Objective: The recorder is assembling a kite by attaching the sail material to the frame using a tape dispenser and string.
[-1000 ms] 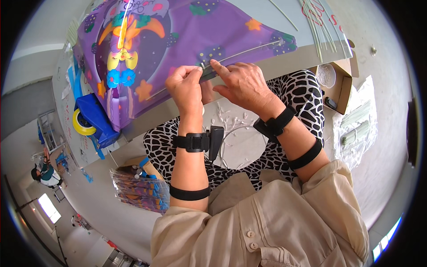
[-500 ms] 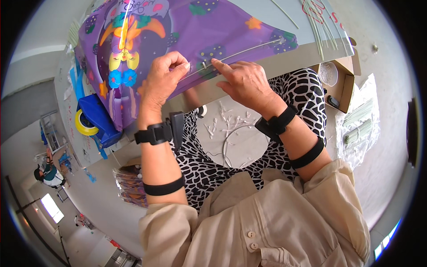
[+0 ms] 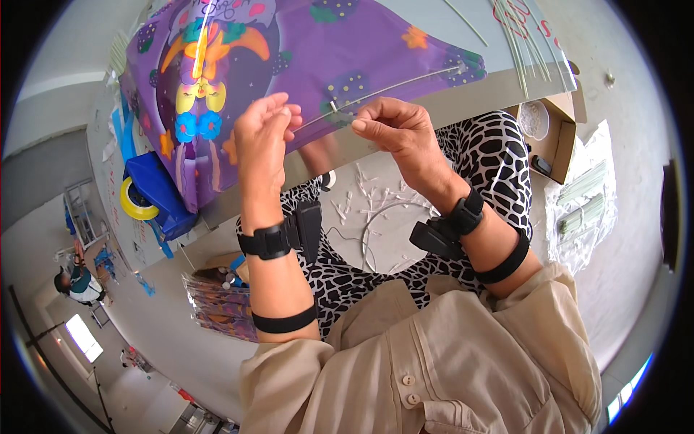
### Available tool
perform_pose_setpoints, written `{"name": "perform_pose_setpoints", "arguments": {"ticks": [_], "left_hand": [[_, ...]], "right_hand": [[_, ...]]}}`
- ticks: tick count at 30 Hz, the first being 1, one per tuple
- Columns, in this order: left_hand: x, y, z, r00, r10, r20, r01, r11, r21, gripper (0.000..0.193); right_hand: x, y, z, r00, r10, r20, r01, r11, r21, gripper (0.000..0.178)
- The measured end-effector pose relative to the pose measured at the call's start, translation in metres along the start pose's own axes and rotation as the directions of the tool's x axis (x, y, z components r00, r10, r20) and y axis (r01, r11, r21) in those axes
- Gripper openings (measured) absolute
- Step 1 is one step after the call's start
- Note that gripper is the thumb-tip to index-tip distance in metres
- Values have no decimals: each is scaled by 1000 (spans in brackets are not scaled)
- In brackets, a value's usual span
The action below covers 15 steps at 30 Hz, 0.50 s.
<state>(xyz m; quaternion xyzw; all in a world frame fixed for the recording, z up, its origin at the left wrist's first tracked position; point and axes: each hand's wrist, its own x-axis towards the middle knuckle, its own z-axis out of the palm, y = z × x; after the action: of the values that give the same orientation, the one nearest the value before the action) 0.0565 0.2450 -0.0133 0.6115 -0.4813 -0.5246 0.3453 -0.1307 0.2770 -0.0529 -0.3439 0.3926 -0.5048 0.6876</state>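
Observation:
A purple printed kite sheet (image 3: 303,69) with a cartoon figure lies across the table. Along its near edge runs a thin pale rod (image 3: 394,87), with a small white clip-like piece (image 3: 333,106) standing up from its middle. Beside the rod's left part, my left hand (image 3: 264,141) is raised with loosely bent fingers apart and nothing visible in them. My right hand (image 3: 401,137) is closed in a pinch just right of the white piece. Whatever lies between its thumb and forefinger is too small to make out.
Thin pale rods (image 3: 517,50) lie on the table's right. A blue tape dispenser (image 3: 155,192) stands at left. Beyond my right knee are a cardboard box (image 3: 564,137) with a white bowl (image 3: 533,119) and bagged rods (image 3: 584,192). Small white pieces (image 3: 369,192) lie below, between my legs.
My left hand has lifted off the rod and its fingers have opened. The right hand has gone from a pointing forefinger on the sheet to a pinch, slightly lower.

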Motion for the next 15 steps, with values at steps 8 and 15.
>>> {"name": "perform_pose_setpoints", "arguments": {"ticks": [8,15], "left_hand": [[-24,-14,37,997,25,-77,-46,960,-276,12],[-1,-7,11,934,263,-241,-210,951,225,12]], "right_hand": [[-1,6,-2,991,129,-41,-123,984,132,6],[-5,2,-6,958,153,-243,-176,981,-76,18]]}}
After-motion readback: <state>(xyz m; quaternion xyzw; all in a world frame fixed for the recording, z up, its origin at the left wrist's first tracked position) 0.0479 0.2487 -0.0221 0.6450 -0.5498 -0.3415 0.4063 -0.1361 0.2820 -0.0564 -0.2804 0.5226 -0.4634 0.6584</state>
